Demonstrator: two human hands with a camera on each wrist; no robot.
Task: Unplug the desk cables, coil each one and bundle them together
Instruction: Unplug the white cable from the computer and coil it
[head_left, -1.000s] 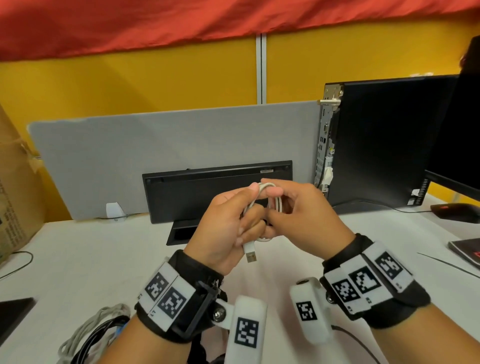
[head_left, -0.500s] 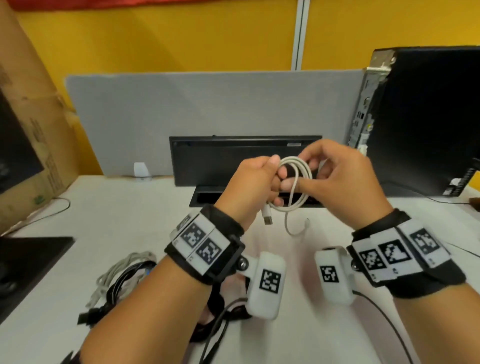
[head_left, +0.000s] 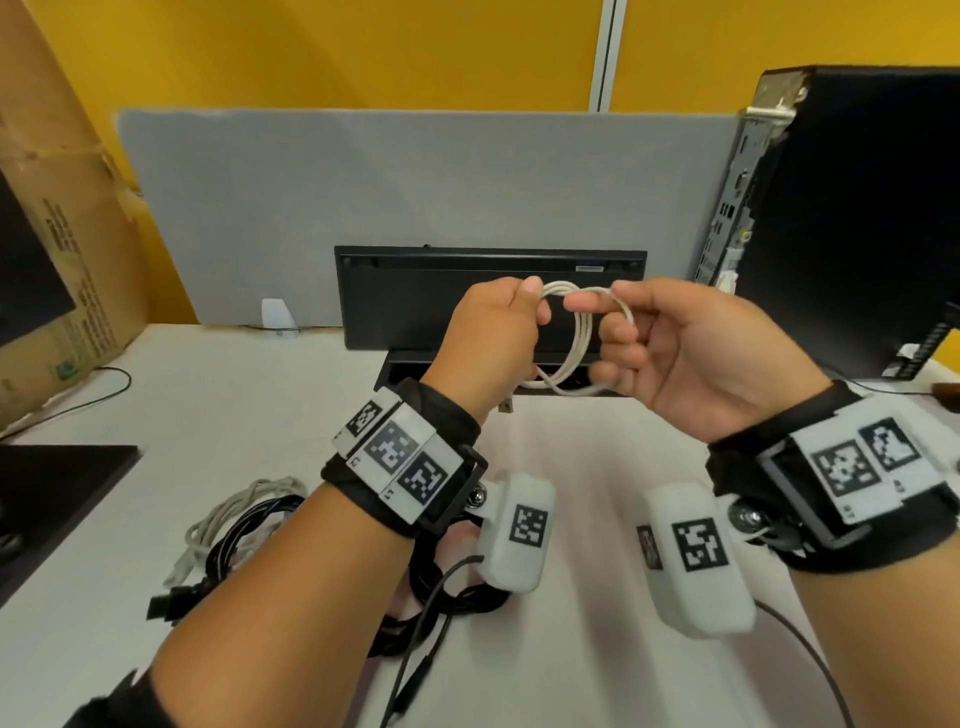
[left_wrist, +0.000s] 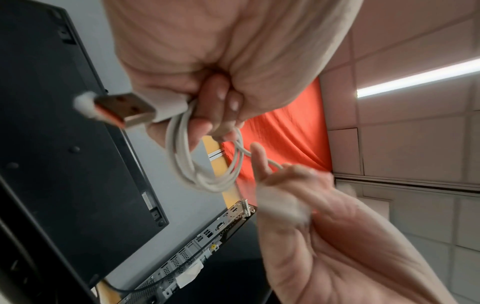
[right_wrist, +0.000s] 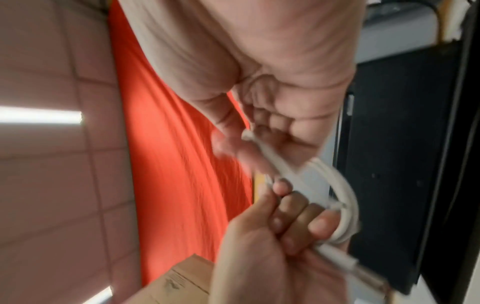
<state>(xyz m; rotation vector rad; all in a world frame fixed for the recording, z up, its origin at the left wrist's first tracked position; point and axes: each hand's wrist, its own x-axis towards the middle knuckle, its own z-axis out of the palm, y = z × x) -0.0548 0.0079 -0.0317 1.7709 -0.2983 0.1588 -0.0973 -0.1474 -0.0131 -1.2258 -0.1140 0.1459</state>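
Note:
A white USB cable (head_left: 576, 343) is wound into a small coil in the air above the desk. My left hand (head_left: 511, 325) grips the coil's left side in a fist, and the metal USB plug (left_wrist: 122, 109) sticks out below that fist. To the right, my right hand (head_left: 605, 317) pinches a strand at the top of the coil between thumb and forefinger, its other fingers curled. In the right wrist view the cable (right_wrist: 337, 181) runs blurred from my right fingers down into the left fist. The cable's other end cannot be made out for certain.
A heap of grey and black cables (head_left: 244, 530) lies on the white desk (head_left: 208, 415) at the near left, with another black cable (head_left: 452, 587) under my left wrist. Behind stand a keyboard on edge (head_left: 415, 291), a PC tower (head_left: 852, 218) and a cardboard box (head_left: 57, 234).
The hands have drawn a little apart. The loose tail that hung below the coil is taken up, and my right hand now holds a strand at the coil's top. The view has tilted down.

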